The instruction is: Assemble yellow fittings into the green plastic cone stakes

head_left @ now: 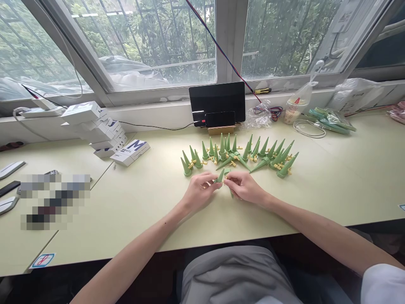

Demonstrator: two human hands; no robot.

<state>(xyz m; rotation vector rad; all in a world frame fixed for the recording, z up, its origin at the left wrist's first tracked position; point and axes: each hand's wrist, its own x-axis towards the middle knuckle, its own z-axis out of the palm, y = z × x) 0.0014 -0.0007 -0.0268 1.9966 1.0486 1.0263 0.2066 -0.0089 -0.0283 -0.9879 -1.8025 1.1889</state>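
My left hand (202,188) is closed round a green cone-shaped plastic spike (220,175), its tip pointing up. Close beside it, my right hand (245,186) pinches a small yellow piece (225,179) at the fingertips; most of that piece is hidden. Another green spike (227,171) lies by the right fingers, partly covered by them. Just beyond both hands stand several more green spikes (222,147) with yellow valve-like pieces at their bases. A few of these spikes lie on their sides.
A dark tablet (218,99) with a phone (220,119) before it stands by the window. White boxes (107,135) are stacked at left. A bagged cup (295,109), a white cable (310,130) and green packets (330,120) sit at back right of the table (332,181).
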